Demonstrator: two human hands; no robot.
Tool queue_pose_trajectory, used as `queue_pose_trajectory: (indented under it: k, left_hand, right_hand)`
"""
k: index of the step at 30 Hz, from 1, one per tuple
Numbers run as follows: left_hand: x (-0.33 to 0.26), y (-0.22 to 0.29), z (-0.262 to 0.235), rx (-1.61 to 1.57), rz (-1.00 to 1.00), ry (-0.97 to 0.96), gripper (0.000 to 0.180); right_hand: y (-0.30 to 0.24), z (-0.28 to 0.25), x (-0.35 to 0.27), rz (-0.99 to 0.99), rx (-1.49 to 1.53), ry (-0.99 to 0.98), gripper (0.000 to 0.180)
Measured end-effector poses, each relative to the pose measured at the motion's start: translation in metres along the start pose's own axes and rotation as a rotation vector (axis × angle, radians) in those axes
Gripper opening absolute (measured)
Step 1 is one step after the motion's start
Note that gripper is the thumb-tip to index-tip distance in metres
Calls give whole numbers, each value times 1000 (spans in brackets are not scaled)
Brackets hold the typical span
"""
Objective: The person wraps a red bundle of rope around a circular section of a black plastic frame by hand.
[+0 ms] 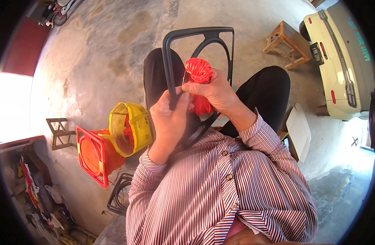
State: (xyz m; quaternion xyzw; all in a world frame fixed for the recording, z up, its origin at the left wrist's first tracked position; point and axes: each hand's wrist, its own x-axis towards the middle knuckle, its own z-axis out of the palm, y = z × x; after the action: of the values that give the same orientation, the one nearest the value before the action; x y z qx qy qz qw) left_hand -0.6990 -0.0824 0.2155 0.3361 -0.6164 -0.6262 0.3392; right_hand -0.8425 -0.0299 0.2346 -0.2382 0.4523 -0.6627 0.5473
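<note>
A black frame [197, 31] with an inner ring stands upright across my lap, between my knees. My left hand [168, 116] is closed round its left bar, thumb lying toward the other hand. My right hand [220, 93] grips a thick bundle of red cord [199, 70], its thumb and fingers pinched near the left fingertips. The bundle shows above and below that hand, inside the frame. A thin pale strand runs up from the pinch to the bundle's left side; whether it is cord or a needle I cannot tell.
To the left lie a yellow bucket [140, 126] with red material inside and a red frame [90, 157] with an orange filled face. A low wooden stool [60, 132] is beyond them. A wooden stool [287, 44] and a cream vehicle [338, 65] stand at the right.
</note>
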Motion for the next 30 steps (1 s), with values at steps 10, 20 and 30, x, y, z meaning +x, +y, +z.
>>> queue_pose_trajectory:
  k: [10, 20, 30]
  left_hand:
    - [17, 36, -26, 25, 50, -51, 12]
    - [18, 42, -17, 572, 572, -31, 23]
    - [21, 33, -18, 111, 532, -252, 37]
  right_hand:
    - [-3, -27, -5, 47, 385, 116, 42]
    - [-53, -8, -24, -184, -304, -51, 51]
    - [-4, -46, 2, -67, 413, -326, 33]
